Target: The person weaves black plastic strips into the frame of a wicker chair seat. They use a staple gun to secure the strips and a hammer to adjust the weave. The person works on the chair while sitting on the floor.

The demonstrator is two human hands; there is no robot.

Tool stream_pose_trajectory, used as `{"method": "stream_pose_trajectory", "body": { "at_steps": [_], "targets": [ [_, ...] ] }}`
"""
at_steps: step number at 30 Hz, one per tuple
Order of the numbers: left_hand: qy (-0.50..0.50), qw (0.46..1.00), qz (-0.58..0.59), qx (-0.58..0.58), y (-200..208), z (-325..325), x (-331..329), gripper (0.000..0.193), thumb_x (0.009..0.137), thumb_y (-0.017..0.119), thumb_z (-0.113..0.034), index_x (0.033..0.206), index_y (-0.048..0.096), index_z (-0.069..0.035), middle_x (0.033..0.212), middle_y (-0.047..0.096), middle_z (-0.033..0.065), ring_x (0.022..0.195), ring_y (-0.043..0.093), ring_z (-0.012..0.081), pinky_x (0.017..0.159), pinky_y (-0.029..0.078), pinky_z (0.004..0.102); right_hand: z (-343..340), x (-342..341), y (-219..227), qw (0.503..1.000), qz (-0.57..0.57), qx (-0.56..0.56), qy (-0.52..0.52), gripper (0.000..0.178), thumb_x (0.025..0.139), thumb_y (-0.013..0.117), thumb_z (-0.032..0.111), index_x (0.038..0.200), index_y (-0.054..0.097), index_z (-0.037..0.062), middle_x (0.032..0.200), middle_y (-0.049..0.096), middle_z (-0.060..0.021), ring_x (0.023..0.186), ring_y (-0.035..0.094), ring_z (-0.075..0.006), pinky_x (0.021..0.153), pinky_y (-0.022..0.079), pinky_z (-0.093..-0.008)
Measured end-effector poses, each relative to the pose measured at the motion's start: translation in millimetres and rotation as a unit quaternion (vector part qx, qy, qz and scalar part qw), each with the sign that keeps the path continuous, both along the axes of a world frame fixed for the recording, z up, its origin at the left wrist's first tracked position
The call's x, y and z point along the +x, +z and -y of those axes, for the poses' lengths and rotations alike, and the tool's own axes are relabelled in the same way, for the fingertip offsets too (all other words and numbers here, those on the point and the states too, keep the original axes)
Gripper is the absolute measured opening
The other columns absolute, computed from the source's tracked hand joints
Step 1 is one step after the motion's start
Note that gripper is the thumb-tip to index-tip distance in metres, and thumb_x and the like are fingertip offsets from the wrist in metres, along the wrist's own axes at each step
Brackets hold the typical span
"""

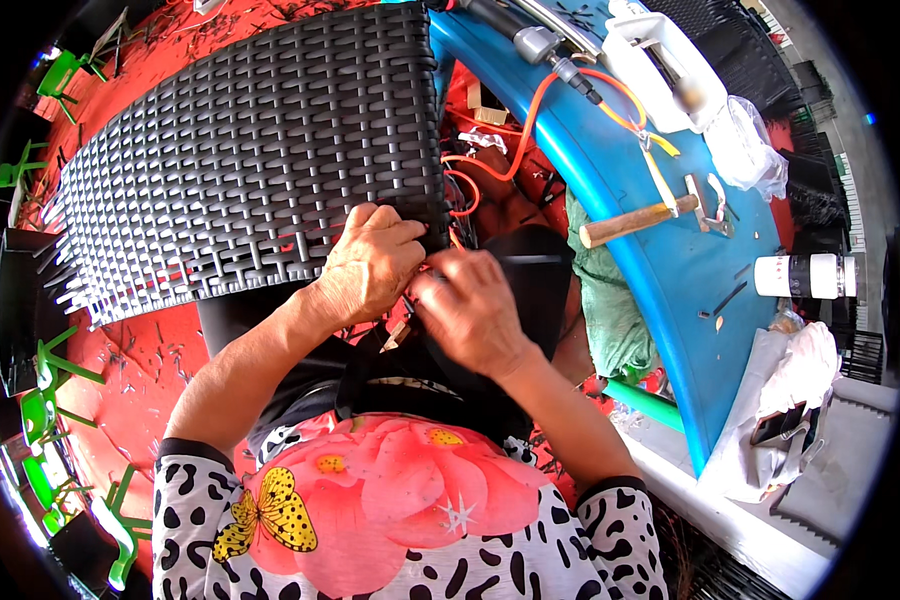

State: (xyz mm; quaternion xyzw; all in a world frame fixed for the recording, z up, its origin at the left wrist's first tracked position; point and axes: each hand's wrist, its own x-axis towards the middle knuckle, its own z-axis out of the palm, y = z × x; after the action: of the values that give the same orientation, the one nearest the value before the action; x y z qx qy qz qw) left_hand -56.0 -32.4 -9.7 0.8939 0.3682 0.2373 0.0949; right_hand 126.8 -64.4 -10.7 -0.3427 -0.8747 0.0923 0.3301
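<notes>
A large panel of woven black wicker strips [270, 150] lies across my lap and stretches to the upper left, with loose strip ends along its left edge. At its near right corner my left hand [370, 262] is closed, fingers curled and pressed against the edge. Just right of it and a little nearer, my right hand [470, 312] is also closed and slightly blurred by motion. The fingers of both hands almost meet, and what the right one pinches is hidden. Under the hands, a small pale wooden piece [396, 336] shows beside dark bits.
To the right, a blue table [670, 300] carries a wooden-handled hammer [635, 222], a white bin [660, 70], a white bottle [800, 276] and an air tool [535, 45] with an orange hose [530, 130]. Green cloth [610, 300] hangs beside it. Green chairs [45, 420] stand left on red flooring.
</notes>
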Motion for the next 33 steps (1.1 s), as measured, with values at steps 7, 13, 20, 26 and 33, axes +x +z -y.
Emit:
{"method": "stream_pose_trajectory", "body": {
  "at_steps": [7, 13, 20, 26, 33],
  "targets": [
    [-0.039, 0.999, -0.021, -0.003, 1, 1, -7, 0.005, 0.070, 0.058, -0.007, 0.071, 0.057, -0.002, 0.109, 0.058, 0.0170, 0.089, 0.051, 0.0293, 0.087, 0.036, 0.0414, -20, 74, 16, 0.978, 0.080, -0.192, 0.010, 0.007, 0.080, 0.059, 0.012, 0.082, 0.058, 0.0047, 0.079, 0.059, -0.0114, 0.068, 0.058, -0.0306, 0.060, 0.045, -0.0395],
    [-0.091, 0.996, 0.005, -0.022, 14, 2, -24, 0.007, 0.071, 0.057, -0.004, 0.072, 0.051, -0.001, 0.113, 0.056, 0.0191, 0.094, 0.052, 0.0310, 0.084, 0.039, 0.0421, 21, 164, 56, 0.925, 0.078, -0.366, -0.061, 0.013, 0.078, 0.064, 0.011, 0.084, 0.061, 0.0003, 0.075, 0.059, -0.0111, 0.067, 0.058, -0.0268, 0.061, 0.044, -0.0331],
    [-0.052, 0.998, -0.006, -0.035, 44, 19, -92, 0.007, 0.073, 0.047, 0.000, 0.079, 0.051, 0.002, 0.114, 0.053, 0.0210, 0.097, 0.053, 0.0327, 0.083, 0.040, 0.0420, 75, 226, 45, 0.864, 0.053, -0.462, -0.196, 0.015, 0.075, 0.067, 0.009, 0.084, 0.061, -0.0016, 0.074, 0.060, -0.0083, 0.067, 0.058, -0.0189, 0.061, 0.044, -0.0296],
    [0.180, 0.982, 0.040, -0.032, 38, 49, -238, 0.012, 0.084, 0.044, -0.001, 0.092, 0.050, 0.006, 0.112, 0.053, 0.0216, 0.091, 0.056, 0.0341, 0.081, 0.044, 0.0404, 84, 232, 54, 0.839, 0.042, -0.510, -0.187, 0.012, 0.076, 0.066, 0.009, 0.082, 0.062, -0.0008, 0.071, 0.060, -0.0087, 0.065, 0.058, -0.0189, 0.058, 0.042, -0.0300],
    [0.262, 0.926, -0.227, 0.148, 49, 114, -391, 0.017, 0.076, 0.046, 0.004, 0.091, 0.053, 0.003, 0.100, 0.057, 0.0207, 0.091, 0.056, 0.0354, 0.076, 0.045, 0.0398, 47, 167, 56, 0.941, 0.122, -0.303, -0.091, 0.010, 0.076, 0.065, 0.012, 0.082, 0.062, 0.0049, 0.070, 0.054, -0.0078, 0.064, 0.056, -0.0257, 0.055, 0.042, -0.0355]
  ]
}}
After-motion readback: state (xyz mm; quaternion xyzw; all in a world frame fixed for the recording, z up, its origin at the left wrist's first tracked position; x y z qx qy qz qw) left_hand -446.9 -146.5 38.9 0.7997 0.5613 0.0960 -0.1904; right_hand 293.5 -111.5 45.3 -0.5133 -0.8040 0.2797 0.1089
